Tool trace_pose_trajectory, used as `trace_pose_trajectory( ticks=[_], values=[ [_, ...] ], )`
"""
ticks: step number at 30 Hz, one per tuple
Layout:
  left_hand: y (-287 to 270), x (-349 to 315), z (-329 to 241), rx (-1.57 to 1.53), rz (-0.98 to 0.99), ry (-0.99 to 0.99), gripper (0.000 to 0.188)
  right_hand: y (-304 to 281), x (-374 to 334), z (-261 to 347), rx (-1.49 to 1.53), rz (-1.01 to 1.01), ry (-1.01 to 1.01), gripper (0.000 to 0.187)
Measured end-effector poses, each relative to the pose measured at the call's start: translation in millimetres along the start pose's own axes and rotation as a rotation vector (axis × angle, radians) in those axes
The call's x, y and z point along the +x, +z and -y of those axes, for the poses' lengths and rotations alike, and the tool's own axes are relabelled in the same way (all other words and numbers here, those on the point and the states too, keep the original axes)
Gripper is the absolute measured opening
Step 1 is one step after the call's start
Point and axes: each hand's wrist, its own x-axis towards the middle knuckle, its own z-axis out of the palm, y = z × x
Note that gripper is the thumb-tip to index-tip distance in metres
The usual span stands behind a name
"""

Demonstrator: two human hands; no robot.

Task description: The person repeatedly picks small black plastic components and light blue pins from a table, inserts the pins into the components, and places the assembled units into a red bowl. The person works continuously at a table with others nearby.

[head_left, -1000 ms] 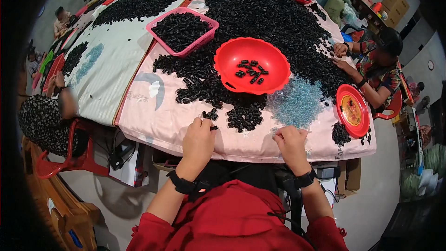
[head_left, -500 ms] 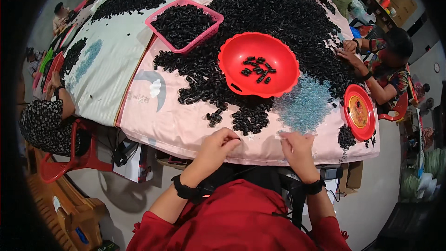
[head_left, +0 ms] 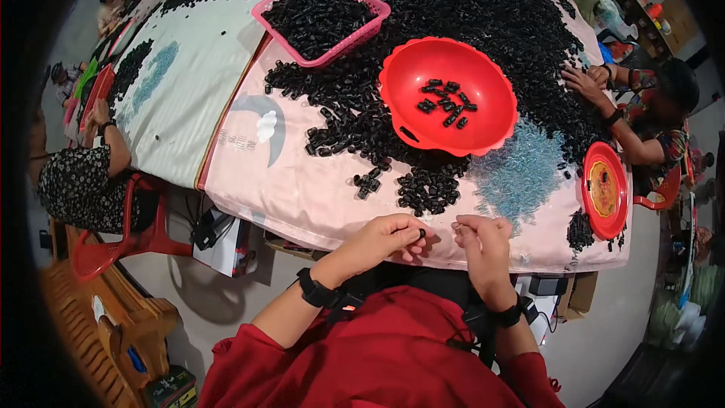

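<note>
Near the table's front edge, my left hand (head_left: 384, 240) is closed, pinching a small black cylindrical piece (head_left: 423, 233) between thumb and forefinger. Just to its right, my right hand (head_left: 485, 248) is closed in a pinch. Whatever its fingertips hold is too small to make out. The hands are close but apart. Beyond them lie a small heap of short black pieces (head_left: 428, 190) and a pile of clear bluish slender pieces (head_left: 521, 170). A red scalloped bowl (head_left: 487, 113) holds several black pieces made of joined parts.
A pink basket (head_left: 332, 55) full of black pieces stands at the back left. A large black heap (head_left: 468, 0) covers the table's far part. To the right lies a red oval tray (head_left: 621, 204); a co-worker's hands (head_left: 589, 85) are beyond it. Another person (head_left: 87, 185) sits left.
My left hand has moved right, toward my right hand, and turned so the black piece shows at its fingertips. The whole view has shifted slightly; the bowl's contents look the same.
</note>
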Motion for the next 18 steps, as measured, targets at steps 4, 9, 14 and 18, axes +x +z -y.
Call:
trace_pose_trajectory(
  ticks=[4, 9, 14, 18],
  values=[
    [-5, 0, 5, -0.016, 0.028, 0.06, 0.034, 0, 8, 26, -0.027, 0.034, -0.135, 0.017],
    [-7, -1, 9, -0.051, 0.015, 0.051, 0.032, 7, 14, 37, 0.02, 0.059, -0.162, 0.017],
    [-9, -1, 11, -0.052, 0.034, 0.092, 0.028, 13, 13, 41, 0.023, 0.056, -0.17, 0.019],
    [-9, -1, 11, -0.048, 0.026, 0.085, 0.027, 17, 12, 40, 0.018, 0.1, -0.133, 0.017]
  ],
)
